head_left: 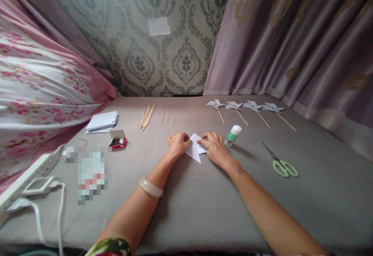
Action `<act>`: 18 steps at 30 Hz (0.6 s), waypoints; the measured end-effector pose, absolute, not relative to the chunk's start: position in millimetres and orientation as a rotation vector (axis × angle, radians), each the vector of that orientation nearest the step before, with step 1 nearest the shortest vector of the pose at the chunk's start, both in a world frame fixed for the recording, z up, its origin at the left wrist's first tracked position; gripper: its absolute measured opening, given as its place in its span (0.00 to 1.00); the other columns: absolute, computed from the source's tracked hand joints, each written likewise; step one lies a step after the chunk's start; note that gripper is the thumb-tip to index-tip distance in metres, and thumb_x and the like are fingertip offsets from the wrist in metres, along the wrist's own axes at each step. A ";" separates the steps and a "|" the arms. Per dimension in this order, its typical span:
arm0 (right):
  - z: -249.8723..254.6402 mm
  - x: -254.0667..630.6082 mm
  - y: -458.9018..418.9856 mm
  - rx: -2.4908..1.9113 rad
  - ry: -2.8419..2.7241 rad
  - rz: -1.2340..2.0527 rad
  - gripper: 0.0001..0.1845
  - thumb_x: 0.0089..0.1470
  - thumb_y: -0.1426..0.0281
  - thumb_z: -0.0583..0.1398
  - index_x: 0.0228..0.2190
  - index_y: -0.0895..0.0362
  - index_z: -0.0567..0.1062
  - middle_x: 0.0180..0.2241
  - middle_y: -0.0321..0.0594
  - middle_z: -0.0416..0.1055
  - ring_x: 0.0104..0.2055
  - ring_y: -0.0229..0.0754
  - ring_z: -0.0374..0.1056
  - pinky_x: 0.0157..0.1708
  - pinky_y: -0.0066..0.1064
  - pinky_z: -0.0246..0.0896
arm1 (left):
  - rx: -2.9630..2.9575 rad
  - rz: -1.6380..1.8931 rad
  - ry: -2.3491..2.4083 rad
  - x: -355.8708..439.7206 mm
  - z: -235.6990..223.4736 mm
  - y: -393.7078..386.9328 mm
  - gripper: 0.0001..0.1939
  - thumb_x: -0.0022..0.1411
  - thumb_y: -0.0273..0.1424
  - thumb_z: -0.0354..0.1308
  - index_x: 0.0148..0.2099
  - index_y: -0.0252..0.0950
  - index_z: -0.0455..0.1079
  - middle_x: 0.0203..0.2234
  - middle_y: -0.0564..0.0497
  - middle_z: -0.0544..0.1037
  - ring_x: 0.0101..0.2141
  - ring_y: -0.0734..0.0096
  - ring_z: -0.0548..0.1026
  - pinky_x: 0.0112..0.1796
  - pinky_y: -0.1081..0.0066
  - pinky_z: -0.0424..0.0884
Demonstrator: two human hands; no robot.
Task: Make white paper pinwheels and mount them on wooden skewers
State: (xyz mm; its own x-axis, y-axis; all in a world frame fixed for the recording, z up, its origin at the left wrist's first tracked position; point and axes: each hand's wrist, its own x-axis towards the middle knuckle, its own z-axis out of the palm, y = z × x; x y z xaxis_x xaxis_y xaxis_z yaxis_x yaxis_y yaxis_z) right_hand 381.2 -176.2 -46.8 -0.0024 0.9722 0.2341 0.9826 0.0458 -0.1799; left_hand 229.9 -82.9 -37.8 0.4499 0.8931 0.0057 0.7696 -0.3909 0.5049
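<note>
A white piece of paper [193, 152], cut and partly folded, lies on the cloth in front of me. My left hand [177, 143] pinches its left edge between thumb and fingers. On the opposite side my right hand [215, 147] has its thumb and fingers closed on a folded part of the sheet. A glue stick [233, 136] with a white cap and green label stands just beyond my right hand. Farther right lie scissors [281, 163] with pale green handles, blades pointing away from me.
Several white paper pinwheels [252, 106] on sticks lie at the back right. Wooden sticks [147, 117], a paper stack [101, 121] and an open red box [118, 143] of small dark pieces are at left. A power strip [32, 180] with white cables borders the left edge.
</note>
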 end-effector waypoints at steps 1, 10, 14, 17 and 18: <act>-46.3 380.7 -176.7 -1.986 -2.045 -0.057 0.21 0.56 0.80 0.52 0.43 0.49 0.77 0.47 0.44 0.67 0.49 0.47 0.57 0.46 0.37 0.50 | 2.257 0.379 1.401 231.4 -37.9 -82.0 0.10 0.55 0.36 0.57 0.37 0.38 0.76 0.36 0.47 0.80 0.44 0.55 0.72 0.46 0.57 0.59; -47.8 379.8 -177.4 -1.986 -2.070 -0.053 0.20 0.58 0.78 0.51 0.43 0.50 0.77 0.47 0.46 0.67 0.49 0.48 0.57 0.46 0.37 0.51 | 2.078 0.404 1.431 236.5 -39.5 -75.2 0.08 0.53 0.31 0.58 0.35 0.38 0.75 0.35 0.49 0.81 0.41 0.59 0.74 0.47 0.57 0.60; -49.4 380.7 -177.5 -1.976 -2.065 -0.055 0.20 0.58 0.78 0.51 0.43 0.48 0.77 0.46 0.45 0.67 0.48 0.48 0.57 0.45 0.37 0.51 | 2.088 0.447 1.385 235.7 -38.5 -78.1 0.07 0.54 0.29 0.57 0.35 0.38 0.75 0.34 0.51 0.81 0.38 0.63 0.75 0.46 0.60 0.61; -50.3 381.0 -177.6 -1.966 -2.055 -0.055 0.21 0.57 0.79 0.51 0.43 0.48 0.77 0.46 0.45 0.67 0.47 0.48 0.57 0.45 0.37 0.51 | 2.129 0.479 1.306 233.8 -36.9 -79.6 0.08 0.54 0.29 0.57 0.36 0.39 0.74 0.34 0.52 0.80 0.37 0.66 0.75 0.46 0.62 0.62; -50.6 381.1 -177.6 -1.962 -2.053 -0.057 0.21 0.57 0.79 0.51 0.43 0.48 0.77 0.46 0.45 0.67 0.47 0.48 0.57 0.45 0.37 0.51 | 2.143 0.495 1.282 233.0 -36.3 -79.9 0.08 0.54 0.28 0.57 0.38 0.39 0.74 0.34 0.53 0.80 0.37 0.66 0.75 0.46 0.63 0.62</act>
State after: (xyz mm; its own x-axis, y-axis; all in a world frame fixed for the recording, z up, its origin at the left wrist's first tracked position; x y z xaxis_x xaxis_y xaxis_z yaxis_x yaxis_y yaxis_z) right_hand 381.1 -177.6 -50.6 -0.0220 0.9703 0.2411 0.9821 0.0662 -0.1766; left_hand 233.0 -79.9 -36.3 0.4676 0.8838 0.0168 0.6656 -0.3645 0.6513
